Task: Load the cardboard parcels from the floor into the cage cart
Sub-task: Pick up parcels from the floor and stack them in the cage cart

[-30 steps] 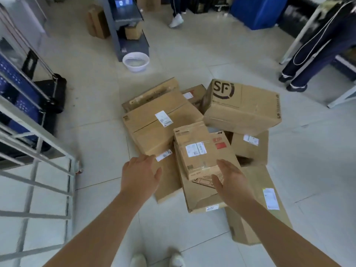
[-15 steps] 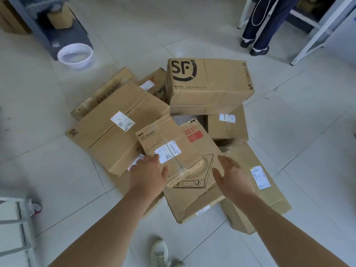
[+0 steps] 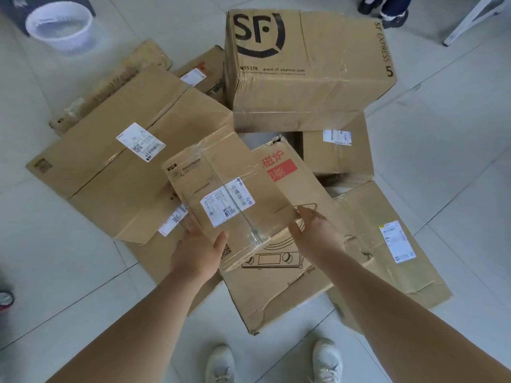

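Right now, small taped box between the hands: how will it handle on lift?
Probably stiff: small taped box has square edges, intact tape. Glossy tape may be slippery under the left hand. It sits tilted over the cooker-print box, so might slide.

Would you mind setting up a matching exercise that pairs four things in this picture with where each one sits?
Things:
1. small taped parcel
2. SF box
3. white basin
4. box with the cooker drawing

Places:
a. on the floor at the top left, apart from the pile
b. directly under the small parcel
c. between the left hand and the right hand
d. at the far side of the pile

Pairs: 1-c, 2-d, 3-a, 4-b
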A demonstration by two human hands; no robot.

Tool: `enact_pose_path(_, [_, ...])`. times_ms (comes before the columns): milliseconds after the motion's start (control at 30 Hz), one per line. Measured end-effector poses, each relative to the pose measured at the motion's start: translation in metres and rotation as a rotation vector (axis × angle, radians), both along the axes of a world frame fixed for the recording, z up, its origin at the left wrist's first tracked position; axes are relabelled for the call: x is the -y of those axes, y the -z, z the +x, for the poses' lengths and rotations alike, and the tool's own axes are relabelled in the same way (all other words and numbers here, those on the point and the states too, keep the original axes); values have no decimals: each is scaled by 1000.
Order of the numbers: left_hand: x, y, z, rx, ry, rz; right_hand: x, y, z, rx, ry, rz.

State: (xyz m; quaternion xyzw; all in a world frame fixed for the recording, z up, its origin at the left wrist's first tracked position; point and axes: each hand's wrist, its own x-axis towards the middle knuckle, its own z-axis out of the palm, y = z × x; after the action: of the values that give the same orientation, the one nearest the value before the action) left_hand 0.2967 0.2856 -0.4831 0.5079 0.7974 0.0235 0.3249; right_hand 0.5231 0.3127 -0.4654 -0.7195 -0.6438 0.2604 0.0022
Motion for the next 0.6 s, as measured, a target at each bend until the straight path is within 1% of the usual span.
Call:
enact_pose_path(67, [-6, 18, 8, 119, -94, 26, -8, 18, 0, -63, 2, -3])
enact_pose_path(133, [-11, 31, 17, 194, -196, 55, -14, 30, 3, -172, 45, -15])
enact_pose_path(233, [-14, 41, 32, 185, -282, 138, -20, 36, 10, -303, 109, 12])
enact_pose_path(367, [-17, 32, 68, 177, -234, 215, -22, 30, 43, -343, 201, 4])
enact_pose_path(500, [-31, 16, 128, 249, -140, 283, -23, 20, 107, -312, 264, 28])
enact_pose_path(600, [-43, 10, 181, 279, -76, 286, -23, 13, 161, -315, 320, 69])
